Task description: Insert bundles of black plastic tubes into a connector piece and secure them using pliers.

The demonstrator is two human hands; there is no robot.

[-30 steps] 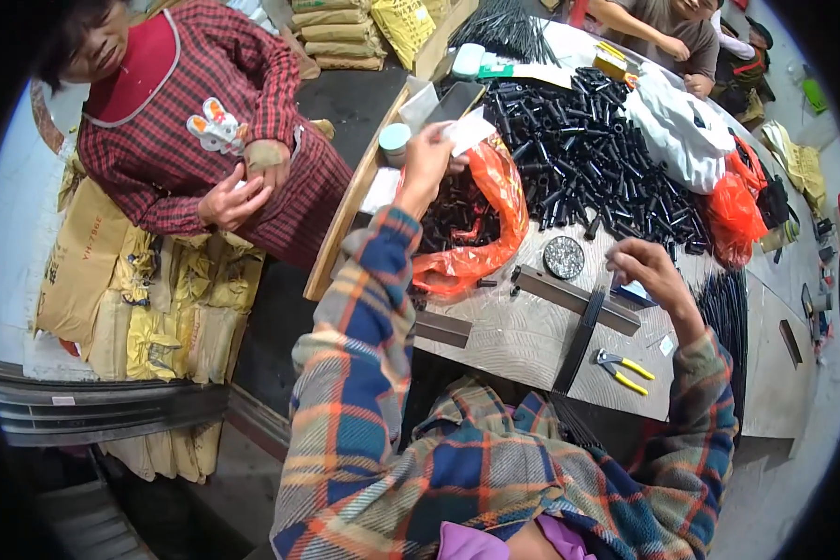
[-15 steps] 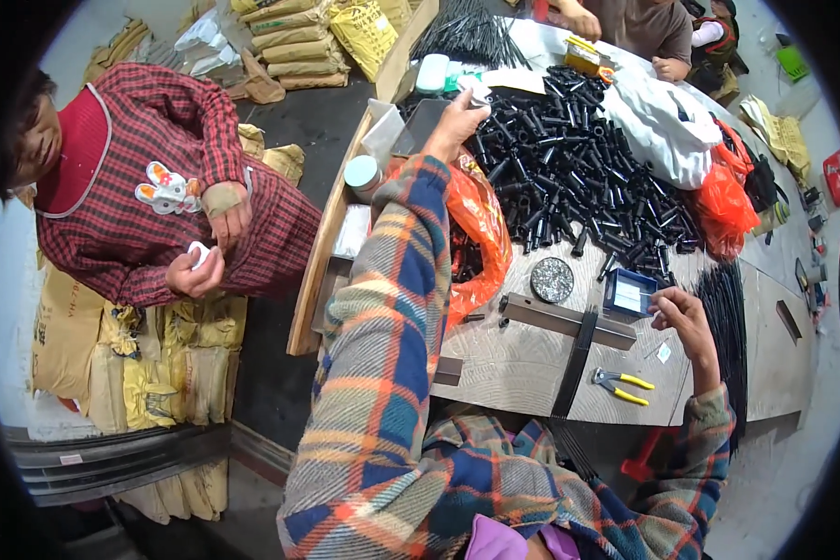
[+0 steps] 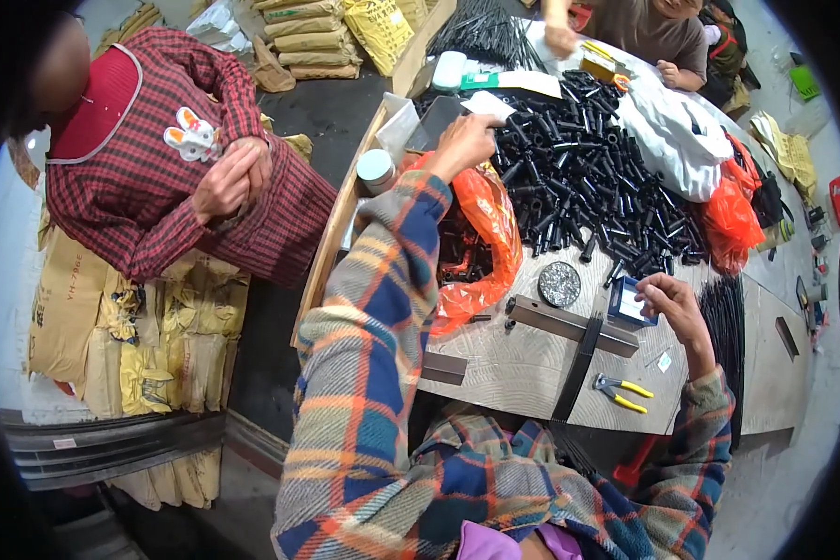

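**Widely spread hands: one at a white sheet, one at a blue box**

By a clock laid over the view, sacks [image 3: 196, 359] are stacked between 8 and 9, and a co-worker [image 3: 112, 187] in a checked smock stands towards 10, hands together. A tub [image 3: 376, 168] sits at 11, left of an open orange bag [image 3: 499, 222]. The left hand [image 3: 467, 145] reaches past that bag, just short of 1 o'clock, its fingers at the near edge of the white sheet [image 3: 488, 105]; whether they grip it, I cannot tell. Black tubes [image 3: 583, 177] lie heaped at 2. At 3 is a dish [image 3: 539, 284] of silver bits; below it, a metal bar [image 3: 541, 317] lies under black strips [image 3: 580, 369]. Pincers [image 3: 612, 384] with yellow handles rest at 4. The blue box [image 3: 617, 299], also at 3, holds something white. The right hand [image 3: 677, 310] is loosely curled at the box's right edge; I cannot tell whether it pinches anything.
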